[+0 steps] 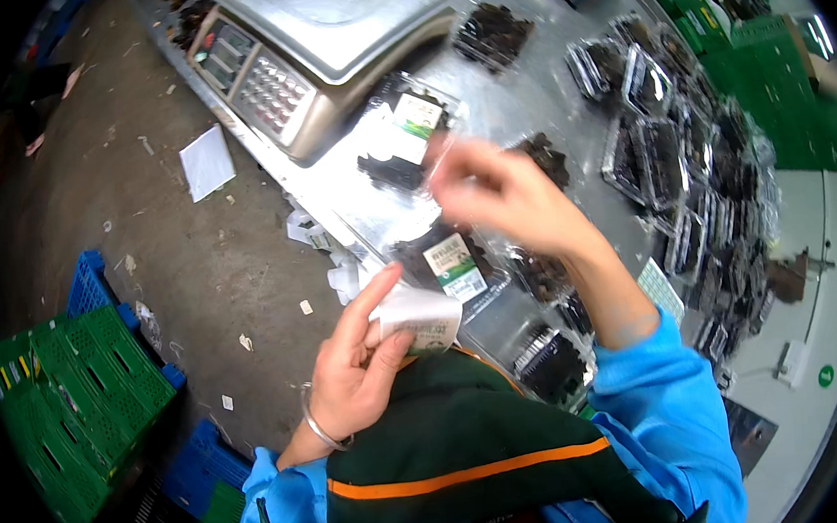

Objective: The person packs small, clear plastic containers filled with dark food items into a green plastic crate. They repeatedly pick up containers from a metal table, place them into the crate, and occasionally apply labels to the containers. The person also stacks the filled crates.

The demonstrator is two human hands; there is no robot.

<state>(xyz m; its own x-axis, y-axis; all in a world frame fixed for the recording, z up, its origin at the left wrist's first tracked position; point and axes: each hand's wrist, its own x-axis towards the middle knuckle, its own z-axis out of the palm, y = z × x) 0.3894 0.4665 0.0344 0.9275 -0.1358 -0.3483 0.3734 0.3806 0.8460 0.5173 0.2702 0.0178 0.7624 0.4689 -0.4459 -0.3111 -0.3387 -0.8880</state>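
Note:
My left hand grips a strip of printed labels close to my apron. Blurred, my right hand is over the metal table, at the lower edge of a clear plastic pack with dark contents; its fingertips are too blurred to show whether they hold anything. That pack bears a white and green label. Below my right hand, a second labelled pack lies close to the label strip, its label also white and green. Another dark-filled pack lies beside my apron.
A metal-topped weighing scale stands at the table's upper left. Many clear packs are piled on the right, with green crates beyond them. Green crates and blue crates stand on the floor at left, near scattered paper scraps.

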